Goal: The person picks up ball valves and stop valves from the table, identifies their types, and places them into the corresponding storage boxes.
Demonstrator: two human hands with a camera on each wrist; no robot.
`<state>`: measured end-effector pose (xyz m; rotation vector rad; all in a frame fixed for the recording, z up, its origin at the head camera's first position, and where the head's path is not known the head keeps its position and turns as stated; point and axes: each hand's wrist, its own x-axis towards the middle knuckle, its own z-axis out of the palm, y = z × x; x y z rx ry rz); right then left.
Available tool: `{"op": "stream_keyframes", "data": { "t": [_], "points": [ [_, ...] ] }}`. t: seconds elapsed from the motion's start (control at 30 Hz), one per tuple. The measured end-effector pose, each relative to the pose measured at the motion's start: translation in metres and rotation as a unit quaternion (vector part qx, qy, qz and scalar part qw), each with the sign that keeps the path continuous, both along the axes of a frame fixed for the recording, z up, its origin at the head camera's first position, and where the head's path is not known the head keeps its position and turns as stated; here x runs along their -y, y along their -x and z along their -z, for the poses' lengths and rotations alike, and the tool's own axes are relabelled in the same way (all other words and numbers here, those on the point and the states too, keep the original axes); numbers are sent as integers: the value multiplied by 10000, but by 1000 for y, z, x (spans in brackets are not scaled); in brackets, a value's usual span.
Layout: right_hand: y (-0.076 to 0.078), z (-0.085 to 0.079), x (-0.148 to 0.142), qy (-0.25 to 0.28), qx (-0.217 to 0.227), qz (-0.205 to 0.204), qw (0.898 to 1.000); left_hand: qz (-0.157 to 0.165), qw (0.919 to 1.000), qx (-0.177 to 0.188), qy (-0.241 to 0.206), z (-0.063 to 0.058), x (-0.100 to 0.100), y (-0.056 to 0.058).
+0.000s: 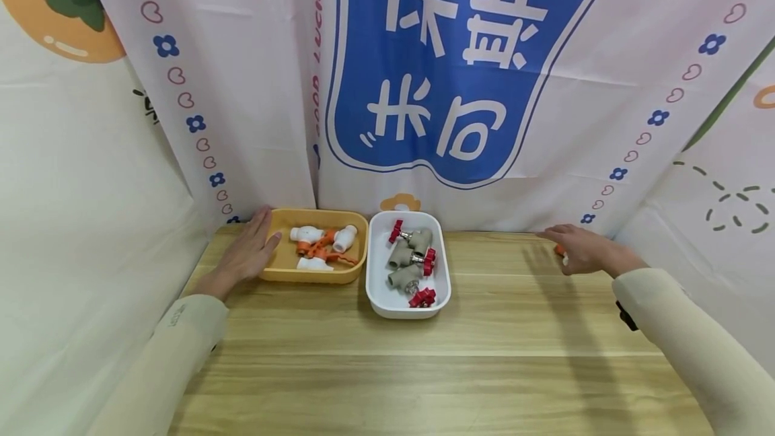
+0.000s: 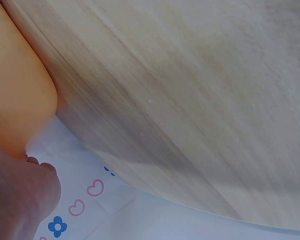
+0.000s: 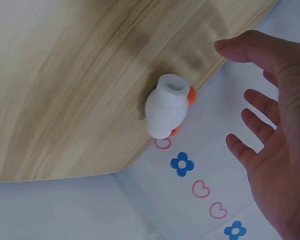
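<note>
My left hand lies against the left side of the yellow tray, fingers extended along its wall. In the left wrist view, part of that hand shows beside the yellow tray wall. White ball valves with orange handles lie together inside the tray. At the far right, my right hand hovers with spread fingers near another white valve with an orange handle. This valve rests on the wooden table near its back edge, a gap apart from the fingers in the right wrist view.
Right beside the yellow tray stands a white tray holding several grey valves with red handwheels. The wooden table ends at a printed curtain along the back and both sides.
</note>
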<state>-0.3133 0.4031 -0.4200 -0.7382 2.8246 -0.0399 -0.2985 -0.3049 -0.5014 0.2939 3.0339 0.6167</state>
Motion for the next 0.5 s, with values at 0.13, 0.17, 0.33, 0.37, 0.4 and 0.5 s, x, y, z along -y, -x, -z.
{"op": "stream_keyframes", "data": {
  "t": [0.13,0.17,0.33,0.37,0.4,0.5],
  "points": [
    [-2,4,-14,-7,-77,-2,10000,-1,10000,5,4,0,0,1],
    [-1,5,-18,-11,-89,-1,10000,3,10000,6,7,-1,-1,1],
    [0,11,-32,58,-18,172,9998,-3,10000,28,1,-2,-1,-1],
    [0,12,-34,83,13,216,9997,-4,10000,30,-2,-2,0,-1],
    [-1,13,-35,115,43,268,9996,-4,10000,25,3,-2,0,-1],
    [-2,17,-39,198,115,408,9989,15,10000,4,-4,-2,0,-1]
  ]
}}
